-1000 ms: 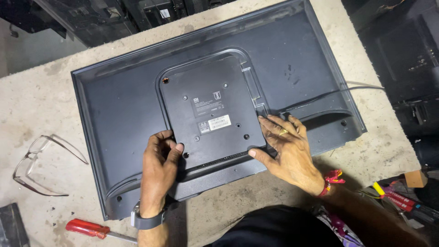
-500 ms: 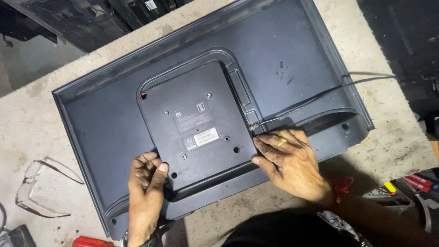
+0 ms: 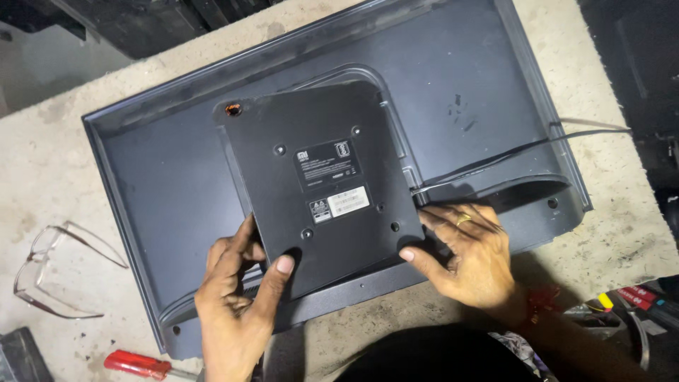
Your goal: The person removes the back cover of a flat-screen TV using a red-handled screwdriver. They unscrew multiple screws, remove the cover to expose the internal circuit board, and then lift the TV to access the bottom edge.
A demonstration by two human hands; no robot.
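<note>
dim, even overhead light; sharp centre, dark murky corners

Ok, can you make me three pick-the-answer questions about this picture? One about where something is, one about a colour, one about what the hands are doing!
1. Where are the glasses?
A on the TV
B on the table, left of the TV
C in a hand

2. What colour is the screwdriver handle?
A red
B blue
C white

3. What are both hands doing?
A resting on the table
B gripping the panel's lower edge
C holding the cable

Answers: 1 B, they lie left of the TV. 2 A, it is red. 3 B, the left hand and right hand grip it.
</note>
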